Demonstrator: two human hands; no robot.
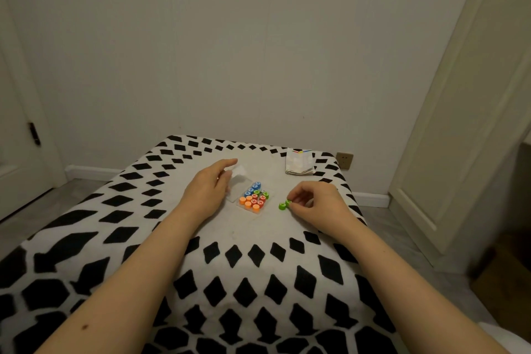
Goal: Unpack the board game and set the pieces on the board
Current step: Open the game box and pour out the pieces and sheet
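Game pieces, small round plastic discs in blue, orange, red and green [254, 198], sat packed in a shallow clear plastic tray [240, 206] on a black-and-white diamond-patterned cloth surface [258, 282]. Left hand [204, 192] rested just left of the tray, fingers straight and relaxed, tips touching the tray's raised clear lid [238, 174]; whether they held it could not be told. Right hand [317, 205] lay to the right of the tray, fingers curled, thumb and forefinger pinching one green disc [288, 203]. A second green disc [282, 206] lay on the cloth touching the pinched one, on its left, between the fingertips and the tray. Folded paper game board [299, 163] lay beyond the right hand, well apart, near the far edge of the cloth.
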